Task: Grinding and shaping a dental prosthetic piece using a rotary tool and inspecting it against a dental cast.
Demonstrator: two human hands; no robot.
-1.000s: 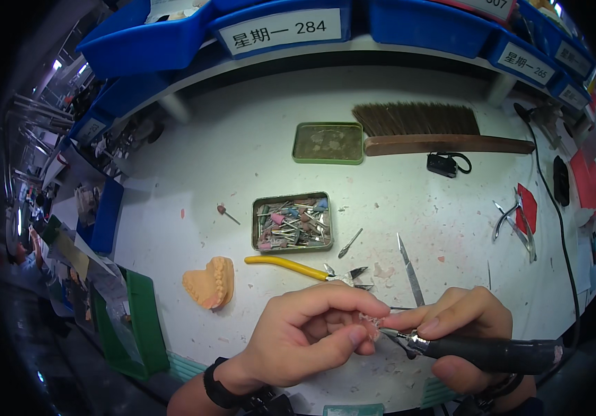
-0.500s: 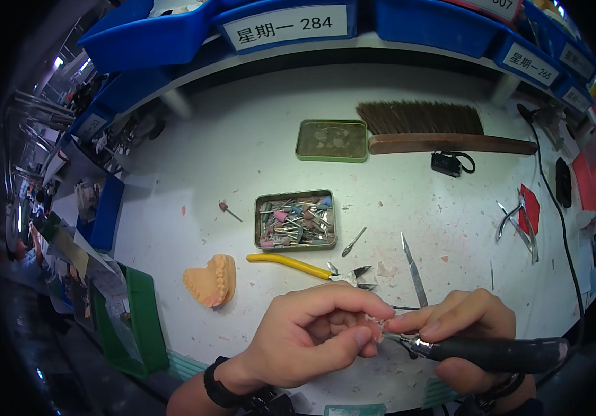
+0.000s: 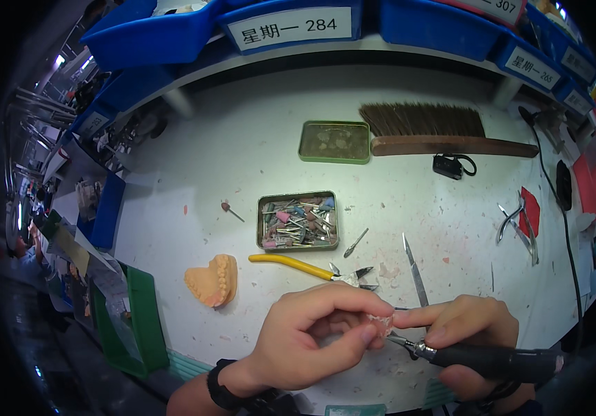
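Between the thumb and fingers of my left hand (image 3: 312, 336) is a small pink denture piece (image 3: 382, 324), partly hidden by the fingertips. My right hand (image 3: 475, 322) is wrapped round a black rotary handpiece (image 3: 495, 361), its metal nose directed left. The thin bur at its tip is just below the denture piece; whether they touch I cannot tell. My right index finger reaches to the piece's right edge. Beyond my hands lie yellow-handled cutting pliers (image 3: 294, 266) and a slim metal blade (image 3: 414, 269). A tan dental cast (image 3: 209, 282) sits to the left.
A tin of mounted burs (image 3: 298, 244) stands mid-table, with loose burs (image 3: 233, 210) around it. Farther back are the tin lid (image 3: 334, 161), a brush (image 3: 450, 145) and a black strapped gadget (image 3: 446, 166). Pliers (image 3: 524, 222) lie right, near a black cord (image 3: 554, 191). Blue bins (image 3: 152, 41) line the shelf.
The handpiece's tip has dropped slightly below the denture piece, and the piece is tilted differently in my left fingers. My right index finger is straighter. The whole view has shifted a little.
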